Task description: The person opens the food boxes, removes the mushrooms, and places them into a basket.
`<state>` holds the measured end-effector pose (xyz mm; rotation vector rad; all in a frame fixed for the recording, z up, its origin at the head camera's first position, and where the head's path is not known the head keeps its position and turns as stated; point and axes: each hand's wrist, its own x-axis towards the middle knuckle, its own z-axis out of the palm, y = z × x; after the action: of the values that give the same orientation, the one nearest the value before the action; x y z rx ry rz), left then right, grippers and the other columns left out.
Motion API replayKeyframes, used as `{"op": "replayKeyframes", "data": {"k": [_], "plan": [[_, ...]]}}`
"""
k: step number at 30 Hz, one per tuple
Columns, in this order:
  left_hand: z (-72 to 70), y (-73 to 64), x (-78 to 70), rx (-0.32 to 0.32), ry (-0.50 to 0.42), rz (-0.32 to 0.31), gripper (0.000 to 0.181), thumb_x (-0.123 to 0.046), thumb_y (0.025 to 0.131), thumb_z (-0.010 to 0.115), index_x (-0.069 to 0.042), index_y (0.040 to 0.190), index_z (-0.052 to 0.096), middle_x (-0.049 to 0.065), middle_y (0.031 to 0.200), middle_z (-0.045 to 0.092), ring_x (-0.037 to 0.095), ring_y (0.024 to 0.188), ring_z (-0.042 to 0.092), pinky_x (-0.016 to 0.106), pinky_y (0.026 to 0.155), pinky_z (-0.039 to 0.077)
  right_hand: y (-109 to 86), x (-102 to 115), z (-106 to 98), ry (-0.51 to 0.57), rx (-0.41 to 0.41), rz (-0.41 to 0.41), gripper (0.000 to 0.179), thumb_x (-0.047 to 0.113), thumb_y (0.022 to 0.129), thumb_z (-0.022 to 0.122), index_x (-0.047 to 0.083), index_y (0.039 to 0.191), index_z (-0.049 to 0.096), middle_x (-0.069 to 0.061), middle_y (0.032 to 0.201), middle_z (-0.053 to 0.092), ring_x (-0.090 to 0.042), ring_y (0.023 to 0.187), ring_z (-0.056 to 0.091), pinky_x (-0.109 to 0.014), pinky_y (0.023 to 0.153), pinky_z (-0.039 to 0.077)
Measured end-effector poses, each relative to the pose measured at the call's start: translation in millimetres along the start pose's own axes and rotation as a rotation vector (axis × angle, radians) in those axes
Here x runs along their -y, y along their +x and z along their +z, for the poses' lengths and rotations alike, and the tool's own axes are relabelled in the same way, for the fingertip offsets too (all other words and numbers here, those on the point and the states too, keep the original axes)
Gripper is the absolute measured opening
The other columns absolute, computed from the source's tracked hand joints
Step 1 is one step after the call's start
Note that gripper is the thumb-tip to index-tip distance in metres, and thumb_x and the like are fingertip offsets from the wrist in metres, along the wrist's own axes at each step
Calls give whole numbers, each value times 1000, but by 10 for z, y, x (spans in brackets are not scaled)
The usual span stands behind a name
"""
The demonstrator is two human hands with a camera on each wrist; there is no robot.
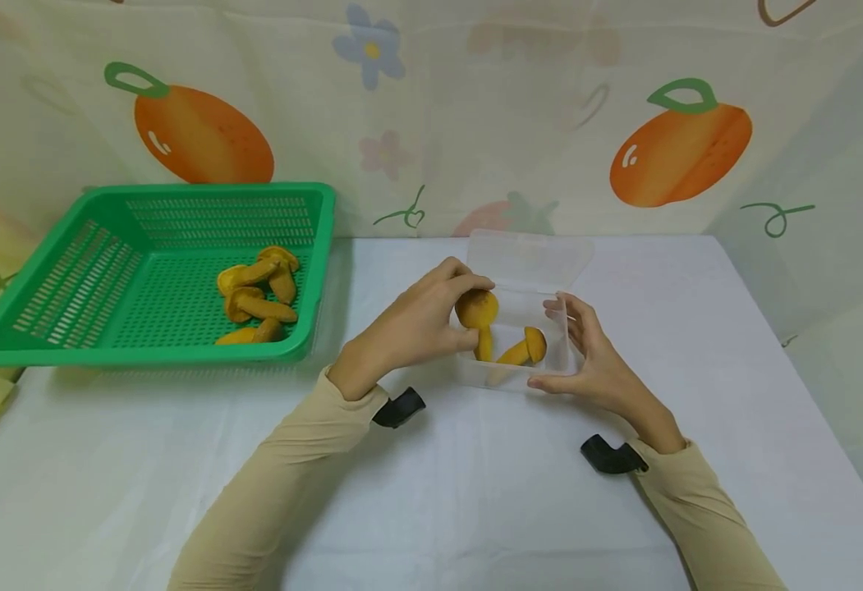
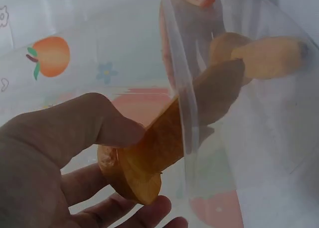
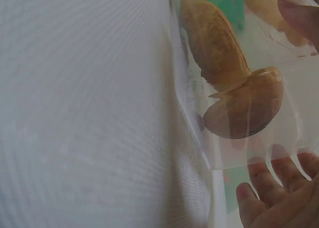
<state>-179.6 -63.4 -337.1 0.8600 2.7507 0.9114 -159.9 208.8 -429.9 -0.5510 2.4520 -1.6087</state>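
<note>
My left hand [image 1: 420, 320] pinches a yellow-brown mushroom [image 1: 478, 310] by its cap, between thumb and fingers. Its stem points down into a clear plastic box [image 1: 523, 308] at the box's left end. In the left wrist view the thumb [image 2: 122, 131] lies where cap and stem meet, and the stem reaches past the box wall. A second mushroom [image 1: 533, 345] lies inside the box, seen through the wall in the right wrist view. My right hand [image 1: 604, 361] holds the box's right end, thumb at the front corner and fingers along the far side.
A green plastic basket [image 1: 320, 271] with several mushrooms [image 1: 261, 305] stands on the left of the white-covered table [image 1: 475, 492]. The box's lid [image 1: 527, 256] stands raised at its back. A fruit-patterned cloth [image 1: 431, 98] hangs behind the table.
</note>
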Motion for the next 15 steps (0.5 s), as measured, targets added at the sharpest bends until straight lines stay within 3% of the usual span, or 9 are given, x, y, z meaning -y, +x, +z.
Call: {"op": "replayKeyframes", "data": {"k": [5,9,15], "plan": [[-29,-21,11,1,-37,-12,51,-9,81,71,-4,130,60,8,126,54,19,105,56,30,94,52,4,-2,-1,-1,-1,4,113,5,72,87,15,155,11,-16,158,29,-34,149,23,-59,121,16],[-29,-44,45,-5,-45,30,47,-8,83,70,-3,129,58,8,127,60,20,108,58,32,98,50,4,5,-4,1,-4,17,113,5,72,87,14,155,11,-16,157,29,-35,149,23,-59,121,15],[-16,-100,94,-2,-26,78,36,-10,86,67,-14,122,69,6,123,60,17,101,59,32,90,50,4,12,-4,-3,-5,19,113,5,71,87,12,155,12,-16,157,29,-35,149,22,-58,122,15]]}}
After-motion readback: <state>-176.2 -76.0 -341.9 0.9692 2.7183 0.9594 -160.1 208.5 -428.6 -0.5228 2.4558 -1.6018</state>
